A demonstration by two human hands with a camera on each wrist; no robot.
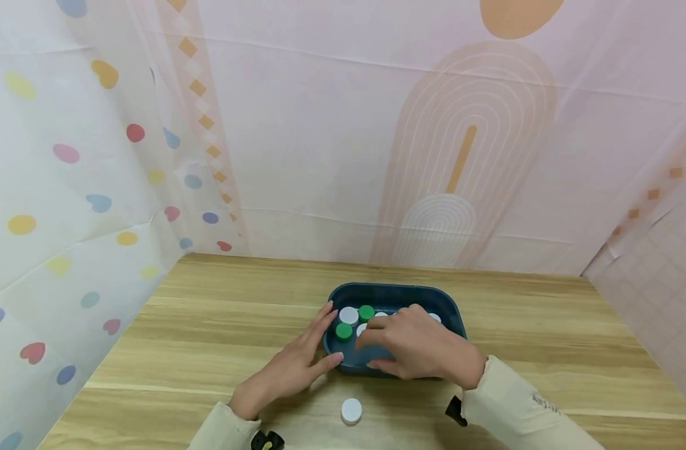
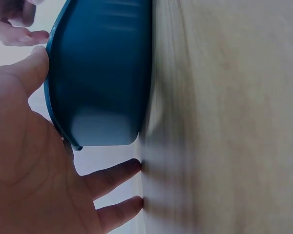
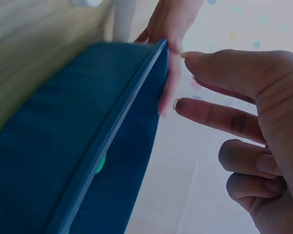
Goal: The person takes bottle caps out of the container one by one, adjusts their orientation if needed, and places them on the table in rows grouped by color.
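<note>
A dark blue tray (image 1: 388,286) stands on the wooden table with several white and green round caps in it, among them a white cap (image 1: 348,315) and a green cap (image 1: 344,331). My left hand (image 1: 289,367) rests at the tray's left end, fingers straight and spread. Its thumb touches the rim in the left wrist view, and two fingertips meet the table. Over the tray hangs my right hand (image 1: 415,344), thumb and forefinger apart with nothing between them. Its other fingers (image 3: 244,158) are bent. The right hand hides some caps.
One white cap (image 1: 351,411) lies on the table (image 1: 219,325) in front of the tray. A patterned cloth wall (image 1: 320,156) rises behind the table, and a dotted cloth (image 1: 67,206) hangs on the left side.
</note>
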